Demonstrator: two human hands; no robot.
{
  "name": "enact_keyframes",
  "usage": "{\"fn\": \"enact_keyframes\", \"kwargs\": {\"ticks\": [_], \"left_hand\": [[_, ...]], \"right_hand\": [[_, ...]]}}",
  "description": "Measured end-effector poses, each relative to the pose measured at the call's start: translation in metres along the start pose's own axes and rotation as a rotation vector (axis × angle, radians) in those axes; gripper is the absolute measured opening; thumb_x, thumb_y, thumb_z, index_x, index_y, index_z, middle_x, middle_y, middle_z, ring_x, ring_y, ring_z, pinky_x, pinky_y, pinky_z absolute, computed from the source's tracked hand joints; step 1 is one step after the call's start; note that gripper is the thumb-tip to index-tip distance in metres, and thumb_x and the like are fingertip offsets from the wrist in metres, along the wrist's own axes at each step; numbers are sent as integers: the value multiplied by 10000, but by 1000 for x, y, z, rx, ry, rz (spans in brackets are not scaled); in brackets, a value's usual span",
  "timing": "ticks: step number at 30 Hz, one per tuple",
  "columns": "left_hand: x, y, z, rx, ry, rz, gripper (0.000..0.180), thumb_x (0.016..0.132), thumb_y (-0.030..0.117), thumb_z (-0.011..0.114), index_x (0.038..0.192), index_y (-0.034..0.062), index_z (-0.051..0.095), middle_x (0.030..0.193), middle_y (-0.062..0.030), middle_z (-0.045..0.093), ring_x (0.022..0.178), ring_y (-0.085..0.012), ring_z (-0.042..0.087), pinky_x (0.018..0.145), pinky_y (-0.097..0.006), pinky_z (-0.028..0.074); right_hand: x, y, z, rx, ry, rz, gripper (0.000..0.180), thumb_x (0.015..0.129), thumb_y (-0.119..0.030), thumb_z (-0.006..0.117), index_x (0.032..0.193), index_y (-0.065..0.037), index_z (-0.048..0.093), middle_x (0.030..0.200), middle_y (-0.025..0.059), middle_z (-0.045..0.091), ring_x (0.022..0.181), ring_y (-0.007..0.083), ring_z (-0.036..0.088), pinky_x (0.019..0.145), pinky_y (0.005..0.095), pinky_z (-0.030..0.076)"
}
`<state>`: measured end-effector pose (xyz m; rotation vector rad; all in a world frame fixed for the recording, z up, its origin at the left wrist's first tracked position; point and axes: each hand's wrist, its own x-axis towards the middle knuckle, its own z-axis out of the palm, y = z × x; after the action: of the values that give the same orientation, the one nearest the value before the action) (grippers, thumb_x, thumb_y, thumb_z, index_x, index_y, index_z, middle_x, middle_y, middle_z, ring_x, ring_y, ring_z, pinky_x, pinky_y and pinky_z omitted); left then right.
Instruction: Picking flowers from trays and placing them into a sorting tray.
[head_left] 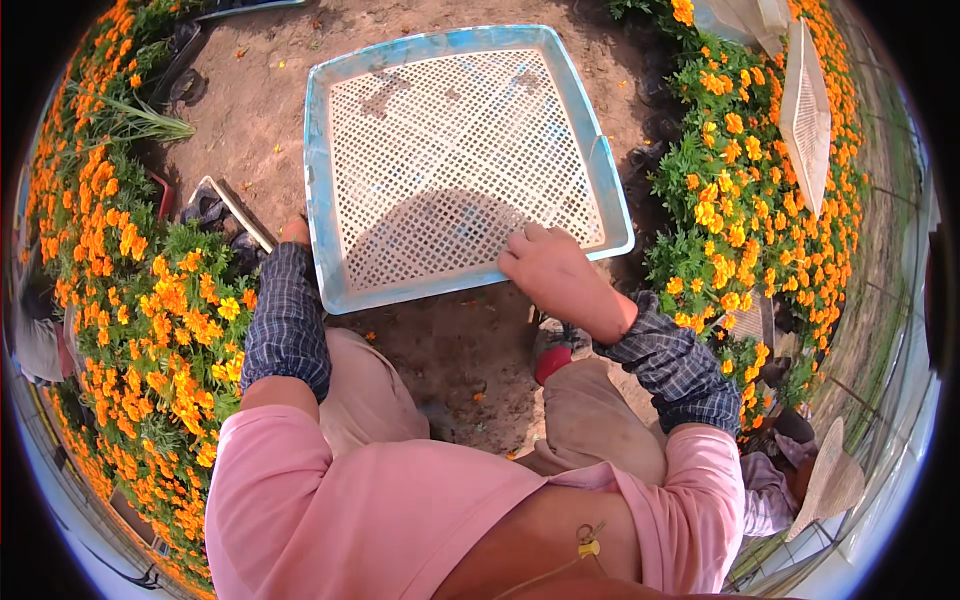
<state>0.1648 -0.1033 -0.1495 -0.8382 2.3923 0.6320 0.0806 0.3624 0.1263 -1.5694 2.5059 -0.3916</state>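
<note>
A shallow rectangular plastic tray (420, 292) with a worn blue rim and a pale lattice bottom is held in front of my body, above the soil. Soil stains darken parts of the lattice, and no plants lie in it. My right hand (560, 272) is closed over the near rim toward its right corner, fingers curled inside. At the left side of the tray, my left hand (296, 231) grips the rim low down; most of its fingers are hidden by the tray. Both forearms wear dark checked sleeves.
Orange marigolds (190, 310) line the left, more marigolds (735, 200) the right. A pale-edged tray (232, 208) with black bags lies beyond my left hand. Another pale lattice tray (806, 120) leans among the right-hand flowers. At the lower right is another person's sleeve (765, 495).
</note>
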Motion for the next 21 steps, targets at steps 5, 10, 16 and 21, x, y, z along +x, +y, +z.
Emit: {"fn": "enact_keyframes", "kwargs": {"ticks": [5,10,16,21], "left_hand": [[-43,46,-12,165,16,-20,648,688,411,750,1066,-79,558,1064,-263,591,1005,-363,581,827,-415,471],[-69,36,-49,210,-32,-109,771,643,533,751,1070,-79,558,1083,-247,589,1018,-347,577,835,-405,470],[-53,69,-29,163,-14,-50,788,642,515,760,1100,-84,529,1116,-253,569,1042,-364,558,859,-403,457],[-74,35,-57,237,-14,-147,781,656,505,751,1062,-113,501,1063,-286,572,981,-363,576,817,-419,470]], "right_hand": [[-2,3,-117,-320,-39,-23,216,641,-153,579,853,-114,559,806,-2,469,752,172,485,584,306,389],[-32,39,-179,-673,194,238,228,684,-53,583,906,-97,612,846,23,564,765,211,534,648,327,449],[-136,212,-303,-1266,469,955,305,910,-264,516,1159,-92,551,1141,102,588,1034,249,552,817,350,473],[-49,164,-117,40,479,739,282,883,-183,574,1078,20,555,1000,147,621,898,231,622,781,329,494]]}}
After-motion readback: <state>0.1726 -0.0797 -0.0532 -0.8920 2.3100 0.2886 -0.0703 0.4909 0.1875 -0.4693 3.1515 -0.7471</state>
